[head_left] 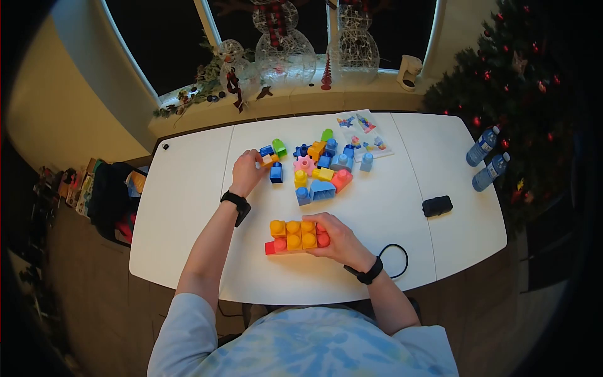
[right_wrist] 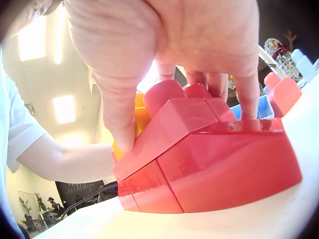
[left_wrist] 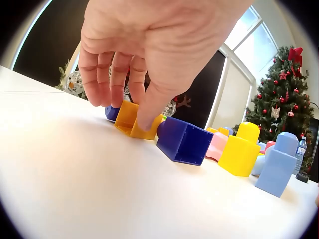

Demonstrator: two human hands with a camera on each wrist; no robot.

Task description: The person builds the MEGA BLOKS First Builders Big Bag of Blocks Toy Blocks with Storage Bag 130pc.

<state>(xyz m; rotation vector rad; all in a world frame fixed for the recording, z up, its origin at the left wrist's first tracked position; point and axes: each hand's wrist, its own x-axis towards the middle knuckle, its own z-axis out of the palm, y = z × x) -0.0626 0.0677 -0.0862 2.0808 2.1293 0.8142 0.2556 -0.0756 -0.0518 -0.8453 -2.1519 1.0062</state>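
Note:
At the left of the loose blocks, my left hand (head_left: 246, 173) pinches an orange toy building block (left_wrist: 127, 119) between thumb and fingers. The block lies on its side, its hollow underside facing the left wrist camera. Next to it is a dark blue block (left_wrist: 185, 141), also tipped over; a green block (head_left: 279, 147) sits just behind. Nearer my body, my right hand (head_left: 341, 241) grips the right end of a built piece of red and orange blocks (head_left: 293, 236). Its sloped red side (right_wrist: 224, 167) fills much of the right wrist view.
Several loose blocks, among them a pink one (head_left: 304, 164) and a light blue one (head_left: 323, 191), lie mid-table. A picture sheet (head_left: 380, 143) lies behind them. To the right are a black case (head_left: 437, 206), two water bottles (head_left: 482, 147) and a black cord loop (head_left: 407, 259).

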